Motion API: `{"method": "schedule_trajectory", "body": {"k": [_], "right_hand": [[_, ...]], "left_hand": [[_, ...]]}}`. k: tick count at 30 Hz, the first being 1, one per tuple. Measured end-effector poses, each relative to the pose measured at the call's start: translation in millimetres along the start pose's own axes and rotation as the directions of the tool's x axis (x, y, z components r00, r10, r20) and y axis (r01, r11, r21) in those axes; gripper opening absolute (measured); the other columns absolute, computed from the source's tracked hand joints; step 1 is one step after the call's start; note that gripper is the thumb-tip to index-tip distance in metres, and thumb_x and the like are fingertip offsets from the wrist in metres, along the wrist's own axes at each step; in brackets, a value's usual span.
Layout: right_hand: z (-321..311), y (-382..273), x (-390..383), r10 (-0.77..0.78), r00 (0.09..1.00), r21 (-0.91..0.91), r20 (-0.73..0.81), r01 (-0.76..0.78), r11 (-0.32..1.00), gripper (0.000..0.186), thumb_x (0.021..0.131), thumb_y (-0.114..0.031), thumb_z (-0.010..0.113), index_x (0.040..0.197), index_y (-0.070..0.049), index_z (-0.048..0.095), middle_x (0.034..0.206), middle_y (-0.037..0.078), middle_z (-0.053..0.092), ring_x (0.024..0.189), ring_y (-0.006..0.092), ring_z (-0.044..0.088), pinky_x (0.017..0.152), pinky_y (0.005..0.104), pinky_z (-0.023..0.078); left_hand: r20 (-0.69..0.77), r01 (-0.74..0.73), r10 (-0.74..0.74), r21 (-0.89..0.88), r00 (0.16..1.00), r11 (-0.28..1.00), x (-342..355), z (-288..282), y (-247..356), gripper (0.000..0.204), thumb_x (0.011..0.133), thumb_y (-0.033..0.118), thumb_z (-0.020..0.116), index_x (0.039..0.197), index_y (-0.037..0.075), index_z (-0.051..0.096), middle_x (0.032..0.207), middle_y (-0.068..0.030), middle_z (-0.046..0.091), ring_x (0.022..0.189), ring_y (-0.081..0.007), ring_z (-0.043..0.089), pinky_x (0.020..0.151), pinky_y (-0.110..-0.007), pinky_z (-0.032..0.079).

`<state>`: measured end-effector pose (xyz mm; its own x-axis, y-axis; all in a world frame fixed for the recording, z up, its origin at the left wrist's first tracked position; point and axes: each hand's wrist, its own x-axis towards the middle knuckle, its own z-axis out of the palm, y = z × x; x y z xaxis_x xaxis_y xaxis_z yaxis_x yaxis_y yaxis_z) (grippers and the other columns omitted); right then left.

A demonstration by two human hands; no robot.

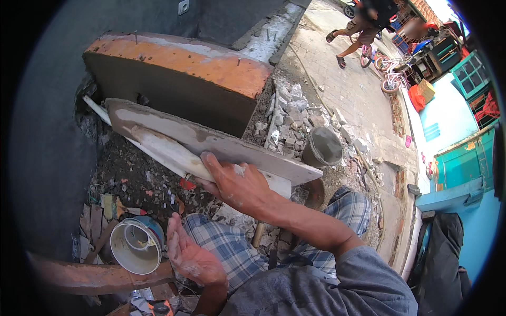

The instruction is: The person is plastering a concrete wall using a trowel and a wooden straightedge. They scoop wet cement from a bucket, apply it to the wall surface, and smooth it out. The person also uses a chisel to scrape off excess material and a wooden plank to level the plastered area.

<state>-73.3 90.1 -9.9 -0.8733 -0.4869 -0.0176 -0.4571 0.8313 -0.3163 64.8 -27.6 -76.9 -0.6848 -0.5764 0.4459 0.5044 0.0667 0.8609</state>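
Rubbly ground point(122, 164) by a low wall point(174, 95), a long float point(226, 152) held alongside.
Float lies lengthwise by the wall's grey side, contact unclear; the right hand point(240, 184) is closed round its rail point(171, 151), probably to keep the flat face wallward. Left hand point(192, 253) is open, holding nothing, just beside a bucket point(120, 245), seemingly placed within reach. Beyond the float's far end, a pail point(309, 152) sits against broken masonry point(295, 113).

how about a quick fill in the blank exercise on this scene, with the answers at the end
The right hand grips the long board, while the left hand holds ____.
The bright band along the low wall is ____.
The pale bucket is on the person's ____ side.

Missing words: nothing; orange; left
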Motion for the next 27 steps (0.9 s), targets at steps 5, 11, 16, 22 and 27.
{"method": "schedule_trajectory", "body": {"k": [5, 11, 16, 22, 27], "right_hand": [[-16.9, 53.7, -61.5, -0.012, 0.902, 0.248, -0.431, 0.131, 0.960, 0.055, 0.092, -0.039, 0.071, 0.128, -0.002, 0.051, 0.087, 0.020, 0.070, 0.077, 0.0395, 0.070, 0.065, 0.0451, 0.056], [21.2, 122.3, -86.0, 0.484, 0.656, 0.627, -0.579, -0.021, 0.779, 0.053, 0.093, -0.041, 0.068, 0.123, 0.000, 0.055, 0.082, 0.015, 0.068, 0.072, 0.0276, 0.067, 0.067, 0.0389, 0.053], [58.9, 159.3, -58.8, 0.616, 0.545, 0.745, -0.568, 0.021, 0.667, 0.057, 0.096, -0.050, 0.059, 0.119, 0.002, 0.060, 0.080, 0.013, 0.067, 0.069, 0.0217, 0.063, 0.065, 0.0375, 0.050], [67.5, 186.4, -30.6, 0.584, 0.522, 0.746, -0.621, 0.167, 0.645, 0.050, 0.101, -0.053, 0.055, 0.099, -0.003, 0.057, 0.066, -0.006, 0.047, 0.054, 0.0033, 0.041, 0.047, 0.0233, 0.031], [73.9, 179.5, 0.4, 0.379, 0.528, 0.542, -0.760, 0.194, 0.817, 0.068, 0.096, -0.062, 0.056, 0.109, 0.005, 0.061, 0.070, 0.002, 0.060, 0.059, 0.0121, 0.056, 0.054, 0.0307, 0.044]], "left_hand": [[0.066, 0.025, -0.031, 0.090, 0.997, 0.996, 10.9, 2.9, 4.5, 0.060, 0.109, 0.042, 0.028, 0.142, -0.007, 0.038, 0.151, -0.0300, 0.037, 0.140, -0.0463, 0.041, 0.120, -0.058, 0.030], [0.071, -0.050, 0.047, 0.052, 0.996, 0.997, 10.0, 15.0, -3.0, 0.059, 0.107, 0.036, 0.033, 0.142, -0.012, 0.038, 0.147, -0.0313, 0.042, 0.139, -0.0472, 0.043, 0.120, -0.057, 0.030], [0.112, -0.070, 0.055, 0.127, 0.992, 0.989, 4.5, 11.2, -4.0, 0.058, 0.107, 0.036, 0.035, 0.143, -0.010, 0.037, 0.150, -0.0312, 0.038, 0.139, -0.0471, 0.042, 0.119, -0.058, 0.031], [0.055, 0.010, -0.023, 0.239, 0.998, 0.971, 4.4, 19.6, 14.2, 0.059, 0.107, 0.038, 0.037, 0.144, -0.008, 0.036, 0.156, -0.0313, 0.030, 0.140, -0.0472, 0.042, 0.118, -0.058, 0.033], [0.106, -0.039, 0.021, 0.170, 0.994, 0.985, 3.1, 18.8, 6.0, 0.063, 0.106, 0.038, 0.040, 0.147, -0.009, 0.032, 0.158, -0.0325, 0.028, 0.139, -0.0494, 0.043, 0.119, -0.058, 0.030]]}}
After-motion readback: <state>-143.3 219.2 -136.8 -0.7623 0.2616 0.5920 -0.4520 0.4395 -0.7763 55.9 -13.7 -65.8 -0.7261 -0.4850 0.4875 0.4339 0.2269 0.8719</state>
